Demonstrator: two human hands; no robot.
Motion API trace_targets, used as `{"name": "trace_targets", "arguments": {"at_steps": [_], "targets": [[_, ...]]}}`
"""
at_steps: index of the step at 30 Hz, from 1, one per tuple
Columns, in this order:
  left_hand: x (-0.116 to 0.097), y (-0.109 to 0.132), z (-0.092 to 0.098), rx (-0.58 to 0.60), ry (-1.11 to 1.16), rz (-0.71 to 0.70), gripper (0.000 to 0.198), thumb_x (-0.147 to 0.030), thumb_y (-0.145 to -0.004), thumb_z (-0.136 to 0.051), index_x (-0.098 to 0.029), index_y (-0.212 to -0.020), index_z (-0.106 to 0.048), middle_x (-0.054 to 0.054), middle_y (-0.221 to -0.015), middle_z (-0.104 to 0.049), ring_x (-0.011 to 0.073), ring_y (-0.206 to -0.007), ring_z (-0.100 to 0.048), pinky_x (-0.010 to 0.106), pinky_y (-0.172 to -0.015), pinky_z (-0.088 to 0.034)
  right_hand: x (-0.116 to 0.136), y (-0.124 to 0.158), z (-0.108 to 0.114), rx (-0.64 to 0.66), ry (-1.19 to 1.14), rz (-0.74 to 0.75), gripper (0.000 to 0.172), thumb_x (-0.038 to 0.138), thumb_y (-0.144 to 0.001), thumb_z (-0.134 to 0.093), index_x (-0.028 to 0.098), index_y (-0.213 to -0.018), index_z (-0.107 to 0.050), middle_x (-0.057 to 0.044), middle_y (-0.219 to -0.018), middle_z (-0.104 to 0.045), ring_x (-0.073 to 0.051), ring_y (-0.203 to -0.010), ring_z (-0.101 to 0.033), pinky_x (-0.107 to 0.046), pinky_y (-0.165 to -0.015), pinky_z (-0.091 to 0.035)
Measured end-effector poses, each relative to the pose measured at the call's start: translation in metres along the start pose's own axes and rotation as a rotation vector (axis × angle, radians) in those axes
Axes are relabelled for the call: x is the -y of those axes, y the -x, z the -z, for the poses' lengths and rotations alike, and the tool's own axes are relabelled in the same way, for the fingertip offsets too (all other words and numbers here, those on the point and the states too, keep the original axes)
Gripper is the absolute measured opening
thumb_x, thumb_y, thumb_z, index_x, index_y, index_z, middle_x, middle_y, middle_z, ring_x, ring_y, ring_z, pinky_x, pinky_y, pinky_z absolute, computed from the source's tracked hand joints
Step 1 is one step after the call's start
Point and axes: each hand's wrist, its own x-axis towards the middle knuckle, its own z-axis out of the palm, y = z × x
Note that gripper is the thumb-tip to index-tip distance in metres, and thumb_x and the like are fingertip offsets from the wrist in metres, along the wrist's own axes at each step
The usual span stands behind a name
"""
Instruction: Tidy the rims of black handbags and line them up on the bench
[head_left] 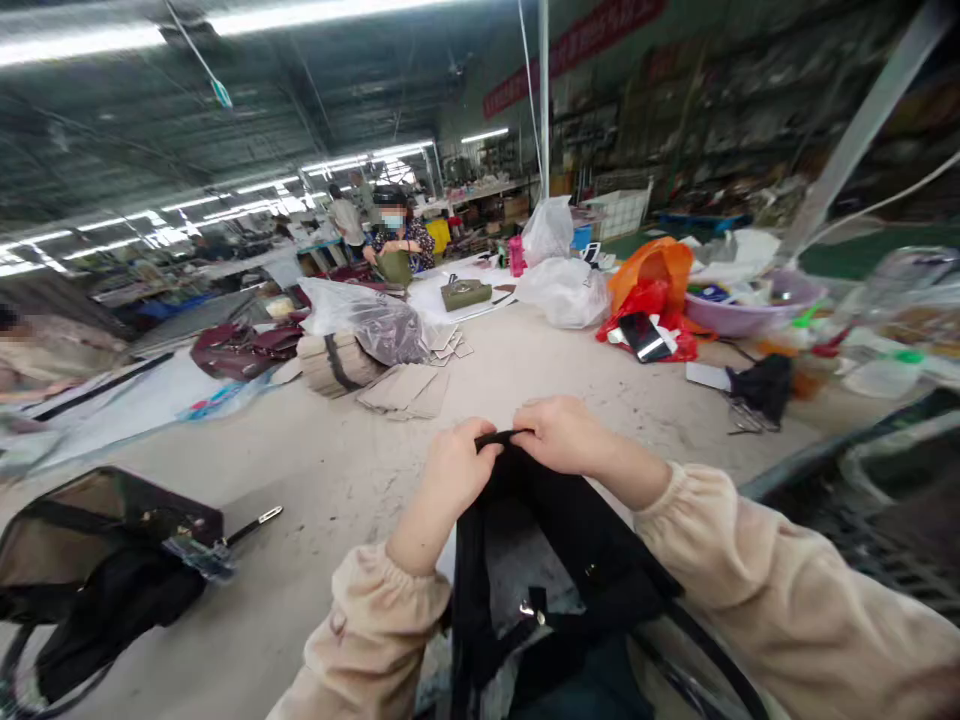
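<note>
Both of my hands pinch the top edge of a black bag (540, 560) held up in front of me over the table's near edge. My left hand (450, 475) is closed on the left end of that edge. My right hand (559, 433) is closed on the right end, and a thin black strip runs between the two. A small metal clasp (531, 610) shows on the bag's front. My beige sleeves cover both forearms.
A second black bag (97, 570) lies at the left on the pale worktable (330, 470), with a metal-tipped tool (255, 522) beside it. Cardboard pieces (405, 388), plastic bags (562, 290), an orange bag (652, 268) and a lilac bowl (742, 315) lie farther back. A person sits at the far end.
</note>
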Motion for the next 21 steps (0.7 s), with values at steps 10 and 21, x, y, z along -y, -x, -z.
{"name": "trace_targets", "arguments": {"at_steps": [10, 21], "targets": [[0.012, 0.012, 0.005, -0.037, 0.038, 0.029, 0.029, -0.021, -0.075, -0.065, -0.018, -0.104, -0.062, 0.006, -0.101, -0.072, 0.0207, -0.094, -0.066, 0.033, -0.087, -0.050, -0.005, -0.001, -0.001, -0.007, -0.034, -0.006, 0.022, 0.033, -0.085, -0.052, 0.021, -0.073, -0.066, -0.001, -0.079, -0.066, -0.015, -0.073, -0.057, -0.026, -0.063, -0.034], [0.007, 0.004, 0.000, -0.012, -0.107, 0.041, 0.020, -0.028, -0.084, -0.056, -0.021, -0.090, -0.074, 0.004, -0.087, -0.075, 0.0194, -0.079, -0.066, 0.029, -0.071, -0.044, -0.011, 0.000, -0.002, -0.020, -0.060, -0.026, 0.022, 0.034, -0.084, -0.053, 0.021, -0.071, -0.064, 0.000, -0.076, -0.065, -0.014, -0.071, -0.055, -0.025, -0.062, -0.032]]}}
